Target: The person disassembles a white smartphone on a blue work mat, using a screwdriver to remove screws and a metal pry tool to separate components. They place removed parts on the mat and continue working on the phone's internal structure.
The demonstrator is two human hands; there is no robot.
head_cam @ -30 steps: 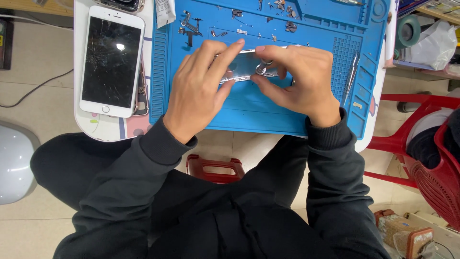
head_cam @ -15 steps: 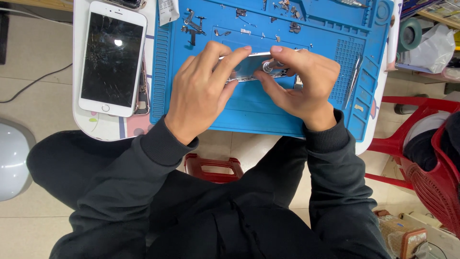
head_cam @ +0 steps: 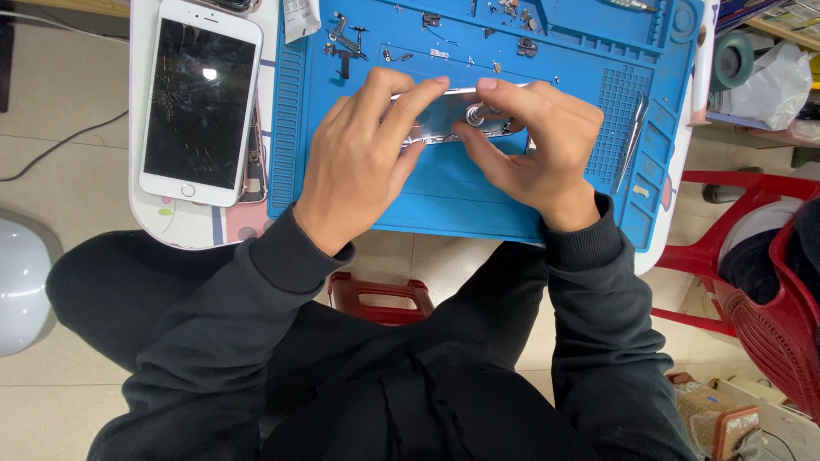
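Both hands (head_cam: 453,145) pinch what seems a metal phone plate (head_cam: 444,124) between them.

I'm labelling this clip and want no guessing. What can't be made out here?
- Silvery metal part, head view: mostly covered by the left hand and right hand.
- Small loose parts on the blue work mat: too small to identify.
- Mat's far side: cut off by the top edge.

White counter (head_cam: 190,224): blue work mat (head_cam: 478,201) covers most of it. White phone (head_cam: 201,102), screen cracked, lies face up just left of the mat, touching another opened device beneath it.
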